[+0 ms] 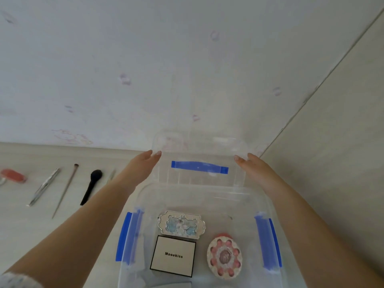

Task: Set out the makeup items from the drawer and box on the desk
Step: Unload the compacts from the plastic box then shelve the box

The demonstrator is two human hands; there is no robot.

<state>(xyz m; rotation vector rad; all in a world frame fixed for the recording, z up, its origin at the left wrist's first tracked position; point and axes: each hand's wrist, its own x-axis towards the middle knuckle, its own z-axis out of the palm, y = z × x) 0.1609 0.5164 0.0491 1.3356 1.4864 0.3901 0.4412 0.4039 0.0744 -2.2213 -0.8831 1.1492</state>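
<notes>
Two bare arms reach out over a clear box (268, 206) that sits on the tabletop (25, 225) near its back right corner. The left hand (143, 163) and the right hand (252, 166) hold a clear lid (199, 146) with a blue handle (199, 167), one on each side, with the fingers nearly straight against its edges. The lid stands up over the far side of the box. Inside the box, below both hands, lie three makeup things: a silver and blue case (181, 224), a white square box (173, 255) with black edges in front of it, and a round pink compact (224, 257) to the right. On the tabletop left of the left arm lie a black brush (91, 187), a thin brush (65, 190), a silver pen (44, 187) and a red tube (13, 175).
</notes>
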